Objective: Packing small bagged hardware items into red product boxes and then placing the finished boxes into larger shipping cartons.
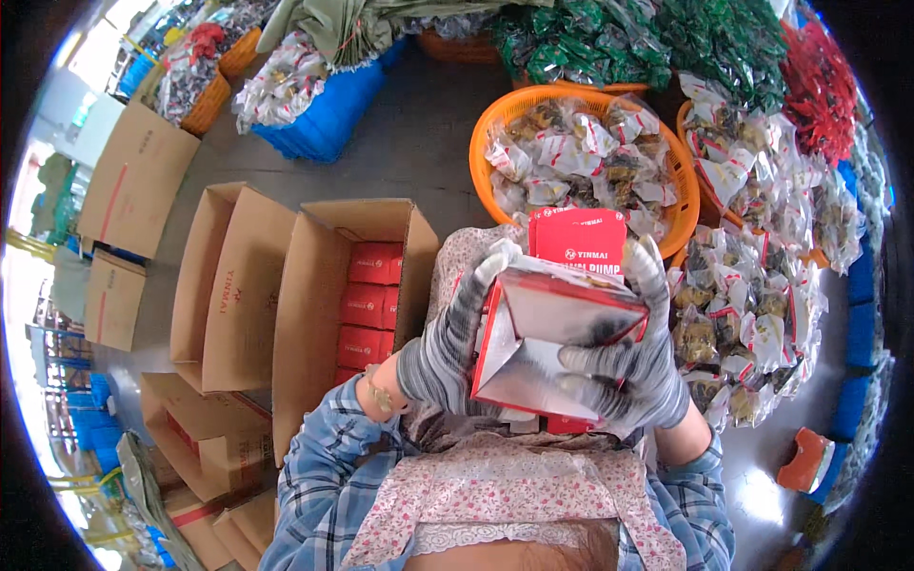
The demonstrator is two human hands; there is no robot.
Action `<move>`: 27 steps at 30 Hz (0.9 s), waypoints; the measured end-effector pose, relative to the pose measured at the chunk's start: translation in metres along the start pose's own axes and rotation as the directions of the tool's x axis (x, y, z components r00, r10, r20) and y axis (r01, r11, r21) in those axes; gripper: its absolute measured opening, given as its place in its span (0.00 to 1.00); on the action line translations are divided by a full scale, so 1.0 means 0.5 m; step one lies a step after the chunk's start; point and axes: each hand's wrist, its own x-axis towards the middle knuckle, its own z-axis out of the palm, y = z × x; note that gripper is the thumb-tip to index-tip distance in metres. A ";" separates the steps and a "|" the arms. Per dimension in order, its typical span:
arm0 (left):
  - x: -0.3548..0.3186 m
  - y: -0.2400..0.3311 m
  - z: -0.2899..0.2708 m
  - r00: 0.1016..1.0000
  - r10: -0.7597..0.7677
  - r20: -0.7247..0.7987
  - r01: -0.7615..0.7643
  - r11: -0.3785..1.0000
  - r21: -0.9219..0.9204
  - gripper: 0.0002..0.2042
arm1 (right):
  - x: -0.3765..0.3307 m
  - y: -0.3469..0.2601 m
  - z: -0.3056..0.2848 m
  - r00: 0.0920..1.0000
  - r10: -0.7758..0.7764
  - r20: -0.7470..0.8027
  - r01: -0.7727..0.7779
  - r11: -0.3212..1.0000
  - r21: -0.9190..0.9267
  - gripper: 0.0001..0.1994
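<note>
Between my hands is a small red carton point(538, 328), its whitish inner side and flaps showing toward me. My left hand point(443, 347), in a grey-and-white striped glove, grips the carton along its left edge. My right hand point(643, 376), gloved alike, holds the right side, with fingers lying across the lower flap, slightly blurred. Whether anything is inside the carton I cannot tell. Just beyond it, red printed cartons point(579, 236) that look flat rest at my lap, partly hidden by the one I hold.
To my left, a tall open cardboard box point(314, 314) contains several red cartons point(367, 306). An orange basket point(484, 171) of bagged metal parts stands ahead right, with more bagged parts point(743, 324) along my right. A blue bin point(319, 128) stands far left; a brick-like block point(805, 459) lies right.
</note>
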 end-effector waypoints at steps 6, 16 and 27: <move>-0.045 0.015 -0.002 0.956 0.233 0.176 -0.287 0.861 0.420 0.43 | 0.000 0.003 0.003 0.966 0.214 -0.148 -0.034 0.668 0.743 0.31; -0.015 0.163 0.071 0.711 0.497 0.497 -0.670 0.267 0.693 0.42 | -0.010 0.117 0.040 0.934 0.162 0.318 -0.356 0.349 0.867 0.51; -0.008 0.112 0.056 0.873 0.170 -0.457 -0.076 0.973 0.219 0.47 | 0.145 0.307 -0.009 0.972 0.101 0.213 -0.228 0.628 0.744 0.33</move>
